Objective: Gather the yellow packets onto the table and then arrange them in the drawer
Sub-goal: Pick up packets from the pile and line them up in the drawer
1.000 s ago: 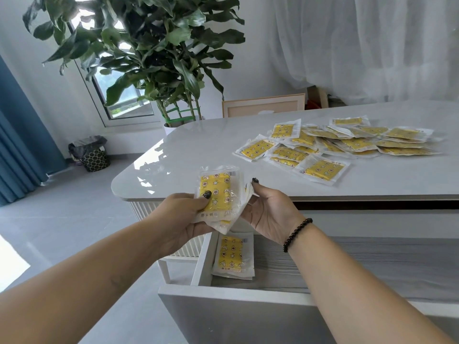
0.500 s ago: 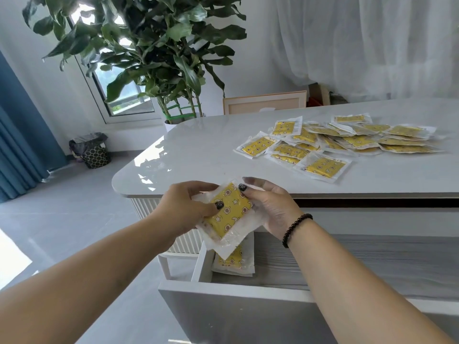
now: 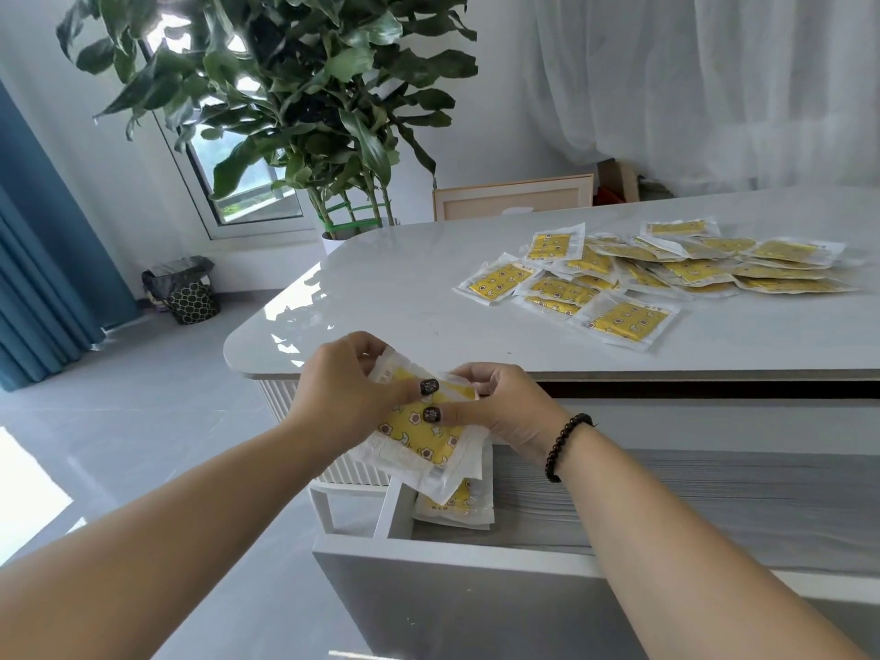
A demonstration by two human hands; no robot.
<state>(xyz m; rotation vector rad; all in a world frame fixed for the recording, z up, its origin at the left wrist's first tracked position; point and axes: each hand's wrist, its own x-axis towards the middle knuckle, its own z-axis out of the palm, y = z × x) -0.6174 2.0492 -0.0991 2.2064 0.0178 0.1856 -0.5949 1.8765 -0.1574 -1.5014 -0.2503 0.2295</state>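
both hands (image 3: 428,407) grip stacked yellow packets (image 3: 419,445) above the open drawer (image 3: 666,497).

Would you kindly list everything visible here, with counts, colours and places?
Loose yellow plastic packets: many, overlapping, on the tabletop, right.
Held yellow packets: a few, above the drawer's left end.
Yellow packet in the drawer: at least one, left end.
White open drawer: one, below the table.
Glossy white table: one, centre.
Green leafy plant: one, behind the table.
Dark patterned bin: one, floor left.
Blue curtain: left edge.
Left hand, right hand: both grip the held packets.
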